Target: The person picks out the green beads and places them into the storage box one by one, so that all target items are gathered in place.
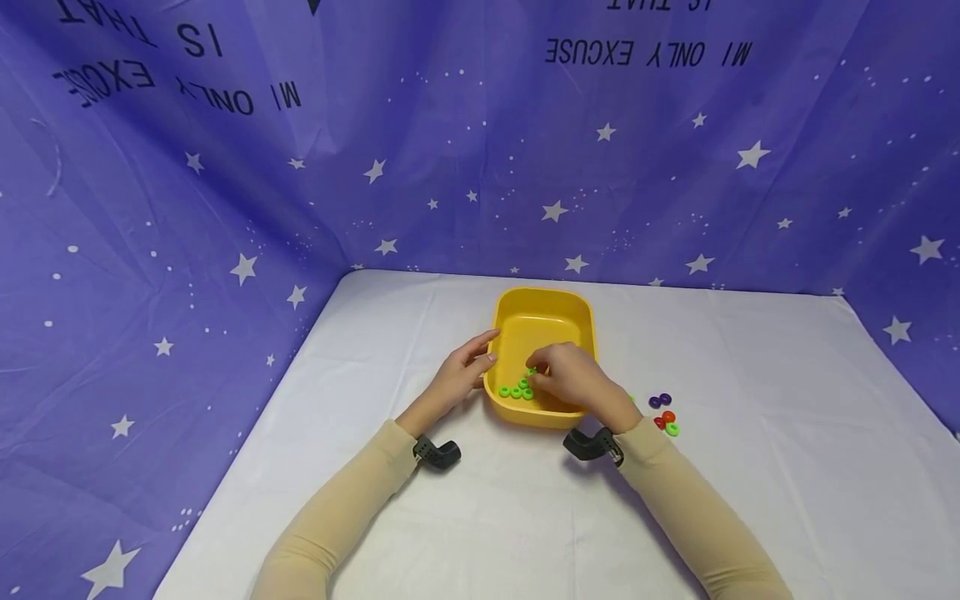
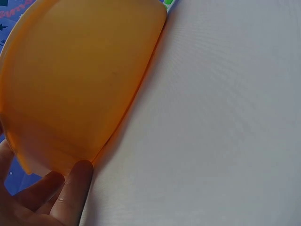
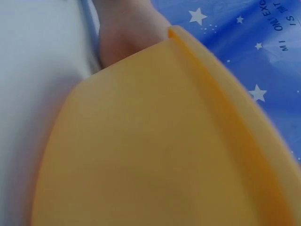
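Note:
A yellow rectangular tub (image 1: 544, 418) stands on the white table, with several small green ring beads (image 1: 516, 392) in its near left part. My left hand (image 1: 457, 373) touches the tub's left wall from outside. In the left wrist view its fingertips (image 2: 79, 176) press the wall low down, near the table. My right hand (image 1: 573, 373) reaches over the near right rim into the tub, fingers bent down and pinching a green bead partly hidden by them. The right wrist view is mostly tub wall (image 3: 136, 141), which hides the right fingers; the left hand (image 3: 124, 28) shows behind it.
Right of the tub, beside my right wrist, lie two purple beads (image 1: 660, 401), an orange bead (image 1: 669, 416), a red bead (image 1: 659, 422) and a green bead (image 1: 672, 430). A purple star-printed curtain (image 1: 450, 192) stands behind the white table (image 1: 480, 517).

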Demonstrator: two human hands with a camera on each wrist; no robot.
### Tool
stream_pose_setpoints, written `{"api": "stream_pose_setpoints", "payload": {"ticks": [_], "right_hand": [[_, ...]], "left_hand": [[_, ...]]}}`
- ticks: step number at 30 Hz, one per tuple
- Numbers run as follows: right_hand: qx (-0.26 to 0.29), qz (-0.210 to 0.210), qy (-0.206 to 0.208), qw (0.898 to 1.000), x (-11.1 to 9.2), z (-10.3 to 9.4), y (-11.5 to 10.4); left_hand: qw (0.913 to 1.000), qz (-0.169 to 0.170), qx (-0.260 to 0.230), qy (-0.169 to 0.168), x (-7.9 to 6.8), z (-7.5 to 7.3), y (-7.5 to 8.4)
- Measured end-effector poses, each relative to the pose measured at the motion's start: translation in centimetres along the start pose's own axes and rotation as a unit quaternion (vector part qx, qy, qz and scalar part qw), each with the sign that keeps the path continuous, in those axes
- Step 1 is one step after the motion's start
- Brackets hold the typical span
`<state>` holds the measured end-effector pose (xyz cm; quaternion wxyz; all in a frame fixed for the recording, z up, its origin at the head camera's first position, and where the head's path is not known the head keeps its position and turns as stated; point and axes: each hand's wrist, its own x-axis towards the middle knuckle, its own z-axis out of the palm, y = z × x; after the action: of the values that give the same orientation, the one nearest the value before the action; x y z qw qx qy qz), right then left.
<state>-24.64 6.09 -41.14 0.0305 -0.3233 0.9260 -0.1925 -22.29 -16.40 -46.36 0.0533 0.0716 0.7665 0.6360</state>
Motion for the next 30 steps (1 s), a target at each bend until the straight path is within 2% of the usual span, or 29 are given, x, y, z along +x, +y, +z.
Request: {"api": "stream_pose_setpoints", "payload": {"ticks": [7,19,30], "right_hand": [[-0.044,0.017,-0.018,0.999,0.04,0.62,0.02],[-0.050,0.005,-0.019,0.999,-0.21,0.54,-0.15],[-0.049,0.016,-0.020,0.998,-0.17,0.73,-0.07]], "left_hand": [[1.0000,-0.002,-0.004,-0.002,0.12,-0.08,-0.13],[0.9999,0.006,-0.011,-0.004,-0.14,0.04,0.17],[1.0000,0.004,-0.007,-0.005,-0.08,-0.01,0.10]]}}
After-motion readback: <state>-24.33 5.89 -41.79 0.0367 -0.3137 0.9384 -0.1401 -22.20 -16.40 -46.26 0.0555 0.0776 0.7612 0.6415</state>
